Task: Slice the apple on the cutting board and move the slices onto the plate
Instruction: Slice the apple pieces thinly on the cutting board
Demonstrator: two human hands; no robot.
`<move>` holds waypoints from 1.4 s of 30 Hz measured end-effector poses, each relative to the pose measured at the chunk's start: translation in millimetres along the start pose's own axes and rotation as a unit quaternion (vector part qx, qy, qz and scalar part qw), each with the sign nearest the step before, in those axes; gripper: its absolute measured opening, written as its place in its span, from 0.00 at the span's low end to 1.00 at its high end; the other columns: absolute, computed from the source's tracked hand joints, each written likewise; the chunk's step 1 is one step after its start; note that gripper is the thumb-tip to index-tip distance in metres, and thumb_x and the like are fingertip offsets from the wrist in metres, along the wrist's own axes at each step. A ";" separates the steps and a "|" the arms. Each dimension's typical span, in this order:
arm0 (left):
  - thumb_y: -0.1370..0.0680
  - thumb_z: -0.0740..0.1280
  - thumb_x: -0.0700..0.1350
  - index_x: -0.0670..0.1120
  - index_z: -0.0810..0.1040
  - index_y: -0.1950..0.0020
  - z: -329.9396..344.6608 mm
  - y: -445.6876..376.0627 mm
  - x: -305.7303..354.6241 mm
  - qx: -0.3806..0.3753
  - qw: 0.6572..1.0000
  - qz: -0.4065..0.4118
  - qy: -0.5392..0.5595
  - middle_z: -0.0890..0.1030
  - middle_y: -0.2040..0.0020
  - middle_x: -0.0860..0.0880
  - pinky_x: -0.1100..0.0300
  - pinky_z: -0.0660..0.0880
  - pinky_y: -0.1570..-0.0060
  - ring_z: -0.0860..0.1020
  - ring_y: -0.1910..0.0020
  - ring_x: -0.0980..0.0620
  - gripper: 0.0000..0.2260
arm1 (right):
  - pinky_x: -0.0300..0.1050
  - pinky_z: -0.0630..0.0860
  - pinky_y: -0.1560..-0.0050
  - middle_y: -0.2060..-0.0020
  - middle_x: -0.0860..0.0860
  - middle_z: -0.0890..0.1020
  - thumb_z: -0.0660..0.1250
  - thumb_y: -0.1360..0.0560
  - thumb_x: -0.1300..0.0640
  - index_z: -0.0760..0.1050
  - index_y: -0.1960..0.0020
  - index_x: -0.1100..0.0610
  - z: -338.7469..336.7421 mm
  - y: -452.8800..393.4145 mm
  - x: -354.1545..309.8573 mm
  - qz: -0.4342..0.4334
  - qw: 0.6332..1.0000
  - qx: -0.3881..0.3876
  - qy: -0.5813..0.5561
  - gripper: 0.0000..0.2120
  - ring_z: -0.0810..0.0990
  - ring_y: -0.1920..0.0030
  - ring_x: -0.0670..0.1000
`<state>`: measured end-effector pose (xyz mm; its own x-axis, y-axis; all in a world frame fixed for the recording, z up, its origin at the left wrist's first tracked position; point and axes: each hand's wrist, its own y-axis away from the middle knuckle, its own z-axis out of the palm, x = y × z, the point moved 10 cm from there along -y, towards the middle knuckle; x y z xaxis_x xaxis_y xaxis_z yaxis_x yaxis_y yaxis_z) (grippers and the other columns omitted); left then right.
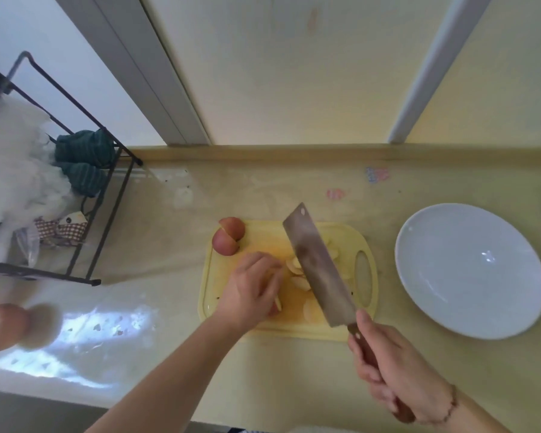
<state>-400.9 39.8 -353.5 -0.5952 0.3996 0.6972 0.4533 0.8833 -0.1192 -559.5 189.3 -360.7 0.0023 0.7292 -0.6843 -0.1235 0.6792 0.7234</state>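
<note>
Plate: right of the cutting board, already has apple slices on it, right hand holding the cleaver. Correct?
Not quite. In the head view the plate holds no slices; they lie on the cutting board. Otherwise correct: the plate is right of the board and the right hand grips the cleaver.

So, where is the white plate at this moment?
In the head view, the white plate sits on the counter to the right of the yellow cutting board, beyond the right hand holding the cleaver.

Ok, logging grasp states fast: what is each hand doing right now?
Left hand: fingers curled on a red apple piece on the yellow plastic cutting board.
Right hand: grips the wooden handle of the broad steel cleaver.
</note>
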 end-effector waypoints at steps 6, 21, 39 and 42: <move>0.28 0.76 0.42 0.40 0.79 0.43 10.0 47.3 -2.9 -0.017 0.993 0.117 -0.013 0.76 0.38 0.49 0.57 0.73 0.41 0.75 0.42 0.50 0.15 | 0.37 0.58 0.79 0.76 0.52 0.63 0.52 0.28 0.32 0.64 0.64 0.56 31.1 -11.3 29.4 0.047 0.999 -0.012 0.024 0.26 0.58 0.80 0.49; 0.27 0.77 0.39 0.39 0.81 0.45 13.0 35.8 2.0 0.013 0.986 0.165 0.011 0.78 0.42 0.45 0.60 0.74 0.41 0.77 0.45 0.47 0.13 | 0.37 0.58 0.79 0.76 0.51 0.62 0.53 0.28 0.31 0.64 0.64 0.56 22.5 -29.5 7.2 0.056 0.996 0.059 0.042 0.27 0.57 0.80 0.49; 0.24 0.76 0.38 0.38 0.84 0.51 7.4 37.8 1.3 0.026 0.977 0.212 0.017 0.82 0.47 0.43 0.53 0.78 0.43 0.81 0.47 0.43 0.05 | 0.41 0.63 0.70 0.78 0.49 0.66 0.46 0.31 0.27 0.62 0.68 0.56 56.0 -16.1 -17.1 -0.055 0.964 0.170 0.197 0.32 0.63 0.75 0.45; 0.24 0.77 0.39 0.38 0.85 0.50 6.9 37.3 0.1 0.028 0.976 0.216 0.013 0.83 0.47 0.43 0.52 0.78 0.43 0.81 0.47 0.43 0.06 | 0.42 0.65 0.69 0.77 0.49 0.69 0.47 0.30 0.30 0.63 0.69 0.56 57.5 -11.3 -20.6 -0.050 0.962 0.173 0.205 0.30 0.66 0.75 0.44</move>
<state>-388.6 74.5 -362.8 -0.3392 0.7327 0.5900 0.6214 0.6454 -0.4442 -501.1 171.4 -349.5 -0.4027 0.6133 -0.6795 0.1949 0.7828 0.5910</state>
